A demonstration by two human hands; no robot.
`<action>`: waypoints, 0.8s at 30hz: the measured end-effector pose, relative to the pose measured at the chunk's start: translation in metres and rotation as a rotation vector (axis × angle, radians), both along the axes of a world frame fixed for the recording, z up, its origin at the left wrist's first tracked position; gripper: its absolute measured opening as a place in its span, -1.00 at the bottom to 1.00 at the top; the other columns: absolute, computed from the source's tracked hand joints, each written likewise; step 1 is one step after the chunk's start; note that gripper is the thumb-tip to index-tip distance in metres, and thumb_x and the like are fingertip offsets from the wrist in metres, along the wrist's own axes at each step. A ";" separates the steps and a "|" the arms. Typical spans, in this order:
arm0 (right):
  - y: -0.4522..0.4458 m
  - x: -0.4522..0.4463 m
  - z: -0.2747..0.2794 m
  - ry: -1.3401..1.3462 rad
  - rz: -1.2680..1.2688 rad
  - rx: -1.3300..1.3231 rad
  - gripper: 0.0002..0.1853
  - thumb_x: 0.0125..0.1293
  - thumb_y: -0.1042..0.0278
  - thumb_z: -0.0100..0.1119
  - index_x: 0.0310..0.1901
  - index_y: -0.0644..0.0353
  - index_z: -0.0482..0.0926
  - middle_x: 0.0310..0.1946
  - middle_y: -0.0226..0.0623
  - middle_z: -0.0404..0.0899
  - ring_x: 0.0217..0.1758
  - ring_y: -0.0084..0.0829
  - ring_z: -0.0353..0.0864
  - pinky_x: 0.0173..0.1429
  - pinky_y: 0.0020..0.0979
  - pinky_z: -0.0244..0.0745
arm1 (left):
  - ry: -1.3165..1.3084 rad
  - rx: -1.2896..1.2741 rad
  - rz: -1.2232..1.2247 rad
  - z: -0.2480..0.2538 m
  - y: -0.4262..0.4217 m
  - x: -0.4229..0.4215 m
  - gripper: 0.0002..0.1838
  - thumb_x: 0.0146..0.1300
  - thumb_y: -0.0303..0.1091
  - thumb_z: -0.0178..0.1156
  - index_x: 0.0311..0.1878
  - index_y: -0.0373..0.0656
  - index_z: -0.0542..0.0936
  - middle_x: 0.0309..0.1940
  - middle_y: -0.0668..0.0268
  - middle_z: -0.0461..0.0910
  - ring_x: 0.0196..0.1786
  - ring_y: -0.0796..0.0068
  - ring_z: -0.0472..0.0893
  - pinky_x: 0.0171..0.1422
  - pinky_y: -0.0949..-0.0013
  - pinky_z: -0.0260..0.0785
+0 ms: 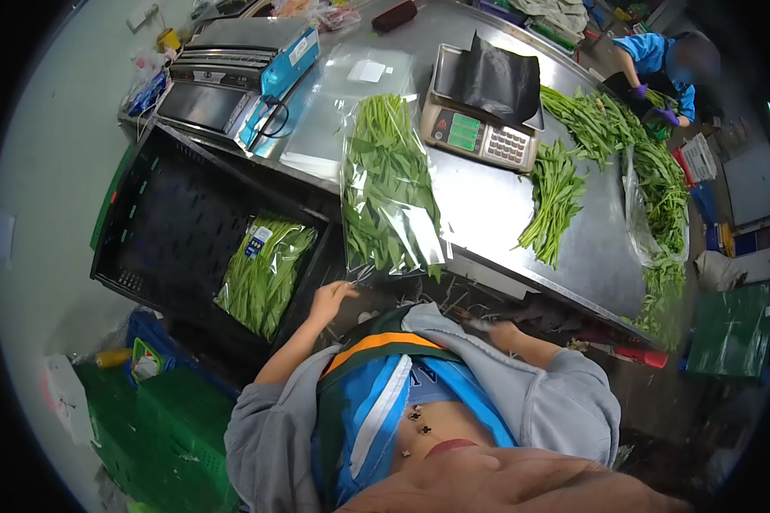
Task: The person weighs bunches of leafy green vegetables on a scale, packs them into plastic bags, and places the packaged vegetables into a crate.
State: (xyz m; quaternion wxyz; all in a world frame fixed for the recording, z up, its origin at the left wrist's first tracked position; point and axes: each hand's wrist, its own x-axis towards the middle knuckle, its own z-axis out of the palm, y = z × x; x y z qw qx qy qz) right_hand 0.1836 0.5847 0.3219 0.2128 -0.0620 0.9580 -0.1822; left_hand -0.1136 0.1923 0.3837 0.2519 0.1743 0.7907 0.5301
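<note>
A clear plastic bag [391, 192] full of leafy green stalks lies at the near edge of the metal table, its lower end hanging past the edge. My left hand [334, 297] is just below the bag's lower left corner, fingers loosely bent and apart; I cannot tell whether they touch the bag. My right hand [506, 337] is low in front of my body, fingers curled around a small blurred object with a greyish end [477, 324]. To the left, a packed bag of greens [267, 275] with a label lies in a black crate [171, 205].
On the metal table [475, 201] stand a weighing scale [479, 137], a blue-sided sealing machine [235, 85] and flat clear bags [316, 128]. Loose greens [556, 201] lie right of the scale. A co-worker [659, 73] in purple gloves handles greens at the far right. Green crates [175, 419] stand lower left.
</note>
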 end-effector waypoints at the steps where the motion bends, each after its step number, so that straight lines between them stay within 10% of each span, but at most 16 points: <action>1: 0.005 0.019 0.031 -0.017 0.017 0.255 -0.50 0.23 0.06 -0.19 0.20 -0.02 0.24 0.18 -0.21 0.26 0.11 -0.25 0.38 0.10 -0.34 0.31 | 0.062 -0.043 0.037 -0.010 -0.009 0.001 -0.71 0.24 -0.30 -0.04 -0.18 -0.32 0.54 -0.39 0.20 0.63 -0.27 0.36 0.61 -0.12 0.43 0.38; 4: -0.021 -0.061 0.079 -0.569 0.012 0.264 -0.44 0.09 0.34 0.00 0.19 0.07 0.21 0.11 -0.10 0.28 0.22 -0.25 0.19 0.20 -0.29 0.17 | 0.709 -0.402 0.083 0.036 0.009 -0.016 -0.50 0.00 -0.29 0.20 0.08 -0.11 0.39 0.03 0.22 0.43 0.13 0.26 0.35 0.16 0.23 0.13; 6: -0.035 -0.132 0.100 0.494 -0.174 0.130 -0.47 0.00 0.45 0.03 0.10 0.10 0.27 -0.02 -0.17 0.34 0.06 -0.22 0.32 0.09 -0.23 0.22 | 0.995 -0.381 -0.045 0.047 0.029 -0.027 -0.44 -0.06 -0.32 0.23 0.10 -0.07 0.38 0.11 0.28 0.36 0.19 0.30 0.27 0.17 0.20 0.06; 9: -0.041 -0.212 0.135 0.765 0.124 0.076 -0.58 -0.07 0.46 0.10 -0.06 0.10 0.44 -0.01 -0.31 0.37 0.10 -0.22 0.31 0.12 -0.28 0.20 | 1.181 -0.290 -0.182 0.051 0.052 -0.043 -0.60 -0.08 -0.39 0.21 -0.06 -0.08 0.51 0.02 0.37 0.46 0.08 0.38 0.36 0.06 0.29 0.11; 13: -0.019 -0.254 0.120 0.777 0.424 -0.084 -0.77 0.02 0.38 0.09 -0.22 0.11 0.50 -0.21 -0.35 0.49 -0.06 -0.22 0.42 0.00 -0.26 0.29 | 1.145 -0.133 -0.203 0.045 0.057 -0.056 -0.86 -0.04 -0.36 0.14 -0.34 -0.03 0.58 -0.29 0.46 0.59 -0.21 0.49 0.48 -0.08 0.37 0.14; 17: -0.017 -0.279 0.110 0.039 -0.839 -0.687 -0.64 0.25 0.19 -0.12 -0.44 0.36 0.48 -0.63 -0.17 0.47 -0.52 -0.31 0.47 -0.31 -0.31 0.36 | 0.258 -0.202 0.291 0.034 0.069 -0.066 -0.63 0.23 -0.12 -0.08 -0.51 -0.23 0.48 -0.72 0.11 0.45 -0.54 0.04 0.50 -0.42 0.15 0.28; 22: -0.008 -0.292 0.073 0.112 -0.777 -0.435 -0.58 0.20 0.09 -0.13 -0.44 0.39 0.44 -0.70 -0.15 0.44 -0.56 -0.34 0.45 -0.34 -0.30 0.35 | 0.059 -0.405 0.324 0.005 0.071 -0.074 -0.61 0.22 -0.06 -0.08 -0.47 -0.22 0.48 -0.55 0.02 0.50 -0.38 0.03 0.52 -0.29 0.11 0.29; 24: 0.000 -0.297 0.091 0.135 -0.851 -0.092 -0.70 0.16 0.22 -0.08 -0.33 0.36 0.45 -0.40 -0.03 0.54 -0.31 -0.09 0.50 -0.16 -0.23 0.35 | 0.148 -0.440 0.330 0.017 0.070 -0.072 -0.64 0.21 -0.08 -0.04 -0.39 -0.23 0.47 -0.53 0.08 0.52 -0.38 0.15 0.53 -0.26 0.18 0.29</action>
